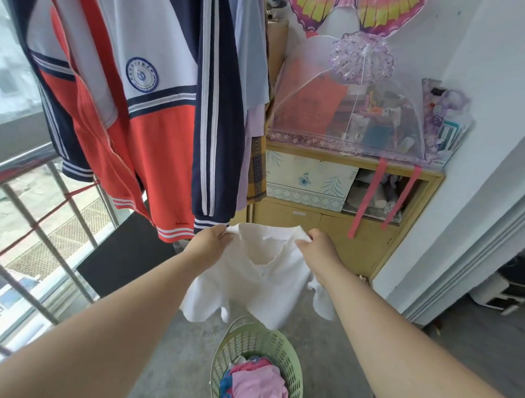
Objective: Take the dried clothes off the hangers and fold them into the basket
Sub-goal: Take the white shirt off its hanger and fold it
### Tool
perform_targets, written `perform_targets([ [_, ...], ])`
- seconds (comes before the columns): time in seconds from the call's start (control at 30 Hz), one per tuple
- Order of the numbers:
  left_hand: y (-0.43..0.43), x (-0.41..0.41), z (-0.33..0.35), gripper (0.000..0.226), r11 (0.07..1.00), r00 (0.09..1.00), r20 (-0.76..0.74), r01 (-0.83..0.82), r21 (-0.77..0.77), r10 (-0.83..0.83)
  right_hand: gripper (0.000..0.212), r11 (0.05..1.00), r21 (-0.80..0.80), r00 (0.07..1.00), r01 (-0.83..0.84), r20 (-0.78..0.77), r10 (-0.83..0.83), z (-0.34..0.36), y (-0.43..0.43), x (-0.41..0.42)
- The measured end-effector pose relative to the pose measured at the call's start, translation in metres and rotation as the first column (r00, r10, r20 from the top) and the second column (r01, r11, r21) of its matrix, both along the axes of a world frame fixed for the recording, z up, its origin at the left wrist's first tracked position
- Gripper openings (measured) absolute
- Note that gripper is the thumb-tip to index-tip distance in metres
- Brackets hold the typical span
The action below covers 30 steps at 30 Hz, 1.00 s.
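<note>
A white collared shirt (266, 283) hangs spread in the air in front of me. My left hand (213, 240) pinches its left shoulder and my right hand (316, 246) pinches its right shoulder, collar facing me. Straight below stands a pale green plastic basket (293, 365) on the concrete floor, with pink and blue folded clothes inside. Above left, a red, white and navy jacket (156, 119) still hangs, with light blue and lilac garments (252, 63) behind it.
A wooden cabinet (371, 233) stands behind the shirt, topped by a lilac mesh food cover (358, 106). A metal balcony railing (43, 219) and window run along the left. A black board (123, 253) leans by the railing. A doorway opens at right.
</note>
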<state>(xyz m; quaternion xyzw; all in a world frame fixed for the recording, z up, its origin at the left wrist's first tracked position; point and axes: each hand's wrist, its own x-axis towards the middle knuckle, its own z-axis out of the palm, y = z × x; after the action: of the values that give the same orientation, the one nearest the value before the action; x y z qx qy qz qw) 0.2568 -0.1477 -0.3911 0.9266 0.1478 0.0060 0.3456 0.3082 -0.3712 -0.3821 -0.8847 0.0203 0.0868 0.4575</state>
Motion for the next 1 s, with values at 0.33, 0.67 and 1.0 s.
perform_targets([
  [0.33,0.034,0.002,-0.004,0.039,0.918,0.975,-0.138,0.213,0.335,-0.176,0.024,0.926,-0.01,0.895,-0.377,-0.261,0.362,0.002,-0.006,-0.014],
  [0.67,-0.012,-0.004,0.01,0.065,0.883,0.879,0.083,0.47,0.02,-0.47,0.035,0.781,-0.081,0.783,-0.62,-0.134,0.608,0.024,0.019,-0.031],
  [1.0,-0.028,-0.008,0.012,0.02,0.831,0.954,0.098,0.294,-0.473,-0.282,0.029,0.878,-0.071,0.874,-0.473,0.086,0.477,0.018,0.029,-0.033],
])
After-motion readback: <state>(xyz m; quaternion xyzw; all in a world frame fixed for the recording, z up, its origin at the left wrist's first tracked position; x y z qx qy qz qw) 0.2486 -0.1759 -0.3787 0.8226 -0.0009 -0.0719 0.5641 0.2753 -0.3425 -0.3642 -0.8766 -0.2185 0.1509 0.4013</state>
